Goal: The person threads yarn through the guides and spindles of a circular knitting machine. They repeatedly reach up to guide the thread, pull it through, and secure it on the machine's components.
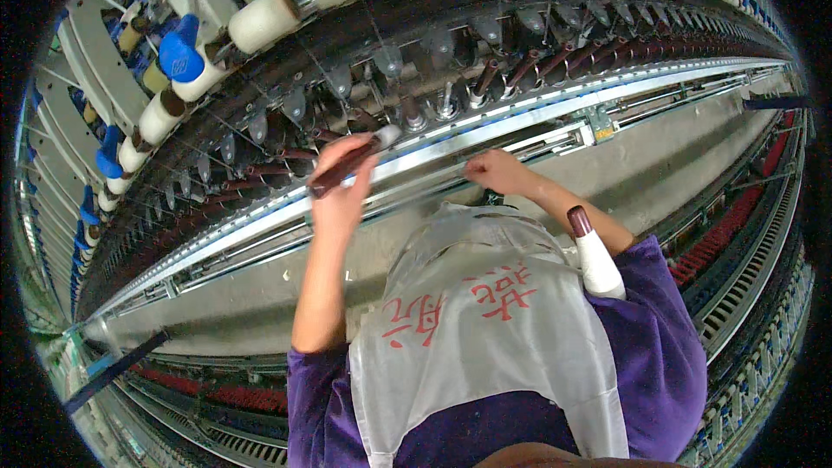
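The left hand [349, 192] grasps a dark red tube [336, 178] with a pale tip, held slantwise just in front of the row of spindles [446, 106], several of which carry similar tubes. The right hand [498, 172] is curled near the metal rail [511, 126], its contents impossible to tell. A spool [600, 262] wound with white yarn sits between apron [485, 338] and right arm.

Held tube [334, 178] smooth, plastic-looking — apron [498, 351] satiny cloth.
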The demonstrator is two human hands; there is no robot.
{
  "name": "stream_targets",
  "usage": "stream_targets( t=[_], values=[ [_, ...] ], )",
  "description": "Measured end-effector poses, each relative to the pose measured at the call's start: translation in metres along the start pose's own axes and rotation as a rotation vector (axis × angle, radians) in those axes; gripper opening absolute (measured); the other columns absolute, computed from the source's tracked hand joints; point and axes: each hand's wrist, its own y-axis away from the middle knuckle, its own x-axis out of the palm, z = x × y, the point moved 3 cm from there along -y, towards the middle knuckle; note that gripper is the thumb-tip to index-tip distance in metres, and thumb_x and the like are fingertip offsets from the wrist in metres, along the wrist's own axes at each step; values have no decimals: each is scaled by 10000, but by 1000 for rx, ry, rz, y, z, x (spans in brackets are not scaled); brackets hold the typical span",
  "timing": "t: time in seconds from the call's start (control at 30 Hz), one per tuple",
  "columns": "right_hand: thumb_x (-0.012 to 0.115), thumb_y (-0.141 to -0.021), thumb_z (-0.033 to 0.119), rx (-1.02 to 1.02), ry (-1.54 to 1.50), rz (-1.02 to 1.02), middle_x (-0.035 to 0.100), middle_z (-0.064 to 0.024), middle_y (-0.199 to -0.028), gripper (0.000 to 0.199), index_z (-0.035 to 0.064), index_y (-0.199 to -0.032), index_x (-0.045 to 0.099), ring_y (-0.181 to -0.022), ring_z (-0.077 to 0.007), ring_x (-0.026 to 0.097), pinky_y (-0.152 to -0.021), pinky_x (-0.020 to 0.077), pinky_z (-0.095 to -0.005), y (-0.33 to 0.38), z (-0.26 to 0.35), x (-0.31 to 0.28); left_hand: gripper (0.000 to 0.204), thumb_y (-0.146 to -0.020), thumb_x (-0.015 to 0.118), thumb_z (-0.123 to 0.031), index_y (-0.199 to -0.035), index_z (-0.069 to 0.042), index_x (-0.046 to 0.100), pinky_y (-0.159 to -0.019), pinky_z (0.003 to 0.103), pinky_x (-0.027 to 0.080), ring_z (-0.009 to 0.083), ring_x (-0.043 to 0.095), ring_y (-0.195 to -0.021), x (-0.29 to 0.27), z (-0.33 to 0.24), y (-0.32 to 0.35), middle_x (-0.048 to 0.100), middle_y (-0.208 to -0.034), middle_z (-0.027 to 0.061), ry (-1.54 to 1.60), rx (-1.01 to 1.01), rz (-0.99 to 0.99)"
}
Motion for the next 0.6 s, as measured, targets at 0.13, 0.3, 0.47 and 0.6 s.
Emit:
stream_targets(
  t=[0.13, 0.3, 0.47, 0.6],
  values=[
    [550, -799, 225, -63, 45, 39, 639, -157, -818, 204, 55, -874, 635, -749, -344, 610, -687, 482, -415, 13, 43, -30, 220, -758, 644, 14, -969, -22, 594, -779, 263, 486, 151, 604, -889, 87, -31, -46, 607, -991, 85, 131, 147, 21],
    [551, -813, 230, -90, -88, 37, 639, -151, -810, 207, 43, -866, 621, -745, -335, 608, -675, 474, -404, 29, 63, -70, 238, -749, 668, -70, -948, -37, 541, -671, 303, 466, 202, 611, -727, 123, -28, -80, 632, -813, 107, -192, -53, -24],
    [575, -824, 200, -96, -245, 14, 641, -132, -782, 178, 37, -864, 632, -713, -263, 623, -654, 477, -342, 45, 63, -92, 299, -887, 547, -271, -1006, -2, 491, -653, 379, 470, 320, 617, -723, 143, -13, -73, 623, -810, 181, -147, -61, -153],
    [618, -813, 157, -150, -486, 150, 646, -75, -744, 140, 22, -840, 641, -686, -137, 606, -636, 466, -282, 55, 82, -122, 389, -928, 414, -359, -1012, 12, 498, -652, 503, 438, 458, 566, -777, 175, 24, -66, 603, -819, 268, -344, -284, -111]
  ],
)
